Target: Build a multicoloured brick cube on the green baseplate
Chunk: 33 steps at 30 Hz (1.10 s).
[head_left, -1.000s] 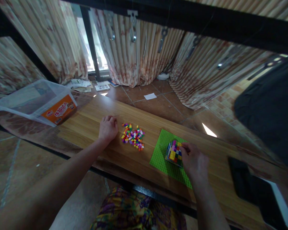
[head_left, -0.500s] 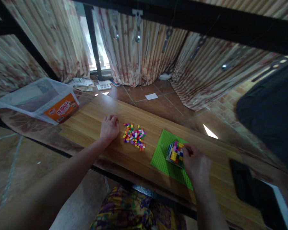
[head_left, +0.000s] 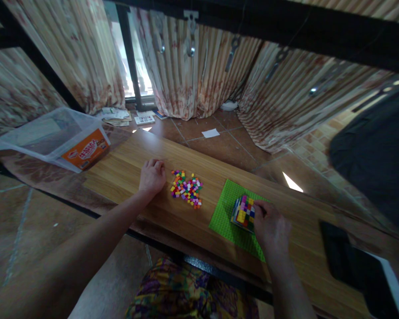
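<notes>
My left hand (head_left: 152, 177) rests on the wooden tabletop with its fingers curled closed, and no object shows in it. Just to its right lies a loose pile of small multicoloured toy bricks (head_left: 186, 188). A green studded baseplate (head_left: 221, 215) is farther right, bearing a block built of many coloured bricks (head_left: 244, 210), with yellow, pink, blue and red on top. My right hand (head_left: 273, 223) is at the right side of this block, thumb and fingers pinched together at its top edge. Whatever sits between those fingertips is too small or hidden to make out.
On the left stands a clear plastic bin (head_left: 58, 139) with an orange label. A dark flat object (head_left: 341, 250) lies at the right of the table (head_left: 119, 170). Black frame bars with hanging metal hooks cross above. Papers (head_left: 144, 118) lie on the floor by the curtains.
My right hand has shifted very slightly at the block's top edge, its fingers still pinched. My left hand and the loose pile look the same.
</notes>
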Each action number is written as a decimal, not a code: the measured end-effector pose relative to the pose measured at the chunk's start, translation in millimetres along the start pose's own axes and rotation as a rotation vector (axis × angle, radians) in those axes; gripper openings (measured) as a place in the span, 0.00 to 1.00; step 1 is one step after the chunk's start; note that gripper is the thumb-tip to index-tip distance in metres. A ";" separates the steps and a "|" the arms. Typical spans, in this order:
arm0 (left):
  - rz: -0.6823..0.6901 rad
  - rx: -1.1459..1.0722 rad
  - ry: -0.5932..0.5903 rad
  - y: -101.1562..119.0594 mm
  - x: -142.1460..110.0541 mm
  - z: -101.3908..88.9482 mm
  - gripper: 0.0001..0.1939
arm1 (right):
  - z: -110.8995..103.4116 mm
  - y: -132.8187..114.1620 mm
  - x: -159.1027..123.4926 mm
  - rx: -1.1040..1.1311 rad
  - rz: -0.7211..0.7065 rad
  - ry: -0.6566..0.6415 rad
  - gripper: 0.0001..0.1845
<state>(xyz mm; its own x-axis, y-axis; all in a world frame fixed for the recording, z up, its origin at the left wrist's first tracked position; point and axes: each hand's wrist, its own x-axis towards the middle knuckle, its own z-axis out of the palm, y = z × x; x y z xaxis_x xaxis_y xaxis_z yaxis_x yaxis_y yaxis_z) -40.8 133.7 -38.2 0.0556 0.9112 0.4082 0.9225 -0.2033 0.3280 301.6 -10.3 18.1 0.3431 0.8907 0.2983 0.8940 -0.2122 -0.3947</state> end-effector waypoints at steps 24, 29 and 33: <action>0.003 0.002 0.034 -2.2 0.3 4.9 0.13 | -1.1 0.2 -6.9 0.099 -0.095 0.099 0.19; -0.006 0.013 0.008 -1.4 0.4 4.1 0.13 | -27.5 -15.6 -17.2 0.154 -0.046 0.283 0.17; -0.025 0.027 -0.012 0.9 -0.1 1.9 0.13 | -34.2 -41.8 -34.5 0.279 -0.092 0.252 0.13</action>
<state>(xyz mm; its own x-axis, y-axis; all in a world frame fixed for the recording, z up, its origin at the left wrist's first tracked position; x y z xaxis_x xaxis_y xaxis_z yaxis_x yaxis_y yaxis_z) -39.3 134.1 -39.6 0.0368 0.9202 0.3897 0.9336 -0.1707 0.3149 262.2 -45.9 54.0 0.3561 0.7669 0.5339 0.8235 0.0125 -0.5671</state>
